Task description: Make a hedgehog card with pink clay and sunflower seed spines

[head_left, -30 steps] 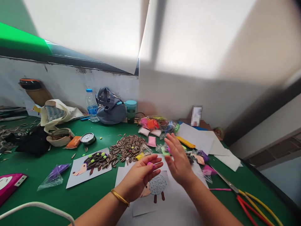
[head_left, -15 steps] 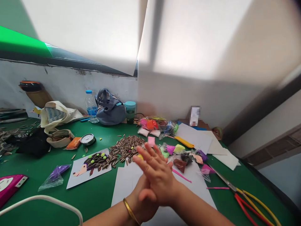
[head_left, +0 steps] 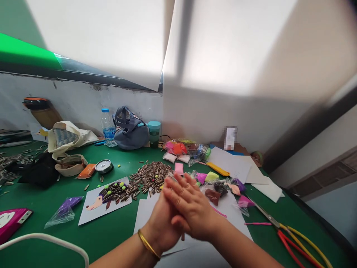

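My left hand (head_left: 163,223), with a gold bangle at the wrist, and my right hand (head_left: 192,210) are pressed palm to palm over the white paper (head_left: 145,212). The right one lies on top, its fingers close together across the left. A thin brown piece of clay (head_left: 183,236) pokes out beneath the palms; the rest of it is hidden between them. Left of the hands, a card (head_left: 92,214) bears a hedgehog figure of seeds and green dots. Loose striped seeds (head_left: 152,175) are heaped behind that card.
Bagged coloured clay (head_left: 213,195) and a yellow cutter (head_left: 219,169) lie beyond the hands. Long scissors (head_left: 275,222) with red and yellow handles are at right. A purple packet (head_left: 65,208), round tin (head_left: 104,166), bottle (head_left: 106,124) and blue-grey bag (head_left: 131,134) stand or lie left.
My right hand's fingers, spread before, have drawn together over the left hand. The hands have shifted slightly, and the brown piece now shows beneath them.
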A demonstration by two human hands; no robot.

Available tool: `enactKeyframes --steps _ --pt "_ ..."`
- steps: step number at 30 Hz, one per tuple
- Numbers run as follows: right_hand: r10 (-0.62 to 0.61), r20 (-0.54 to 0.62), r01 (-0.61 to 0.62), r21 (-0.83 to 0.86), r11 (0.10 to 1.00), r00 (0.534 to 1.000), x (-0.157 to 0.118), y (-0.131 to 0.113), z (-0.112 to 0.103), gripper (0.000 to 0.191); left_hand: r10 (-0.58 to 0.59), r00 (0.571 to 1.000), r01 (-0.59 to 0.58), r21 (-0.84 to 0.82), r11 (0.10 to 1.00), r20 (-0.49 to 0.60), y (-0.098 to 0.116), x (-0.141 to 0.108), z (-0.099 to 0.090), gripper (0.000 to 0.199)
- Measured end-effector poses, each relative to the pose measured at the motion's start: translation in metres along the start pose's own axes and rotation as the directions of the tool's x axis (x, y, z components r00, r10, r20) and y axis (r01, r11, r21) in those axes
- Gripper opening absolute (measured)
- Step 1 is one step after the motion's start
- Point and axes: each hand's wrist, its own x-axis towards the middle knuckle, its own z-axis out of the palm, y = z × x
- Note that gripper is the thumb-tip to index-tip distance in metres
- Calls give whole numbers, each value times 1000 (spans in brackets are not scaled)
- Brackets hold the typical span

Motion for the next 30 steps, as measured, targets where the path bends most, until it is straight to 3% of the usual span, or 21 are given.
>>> enactKeyframes --steps 1,3,5,8,11,13,14,16,17,20,22,24,27,30 --pt "-48 27 48 3 999 998 -3 -4 3 71 -49 997 62 -251 966 58 1 2 -5 79" --pt "-150 45 150 7 989 988 -5 -14 7 79 -104 990 136 -496 857 91 -5 3 -3 79" --pt "-205 7 205 -15 979 979 -4 -19 5 80 -175 978 207 -550 809 111 -13 -1 8 67" --pt "-111 34 113 -61 992 993 0 -7 -5 81 -176 980 194 -582 790 88 -14 -12 19 59" --pt "-8 82 16 -97 995 997 -4 5 -10 77 -212 963 268 -615 742 164 -4 -16 13 67" --pt "-30 155 38 -47 998 988 -8 1 -7 78 -227 968 241 -633 735 106 -2 -15 7 75" --pt "-85 171 86 -2 996 982 -10 -3 -4 79 -217 976 169 -625 762 0 -4 -14 5 73" --pt "-187 137 180 65 982 973 -11 -10 0 78 -232 972 161 -616 771 -35 -11 -13 7 62" --pt "-178 124 171 64 983 976 -11 -11 2 77 -243 970 173 -620 766 -29 -15 -14 9 57" --pt "19 85 -18 -12 1000 996 -11 5 2 81 -294 950 287 -649 704 101 -17 -17 14 47" --pt "135 67 -131 -63 989 989 -16 23 -1 81 -368 908 405 -652 641 202 -12 -19 12 36" --pt "202 63 -200 -41 979 977 -27 38 -3 78 -409 893 429 -629 648 188 -5 -20 6 25" --pt "289 42 -292 120 949 957 -51 48 -3 72 -467 879 435 -557 708 94 2 -21 -6 21" --pt "446 95 -452 303 839 890 -78 49 3 61 -501 864 449 -519 728 44 1 -21 -15 23"
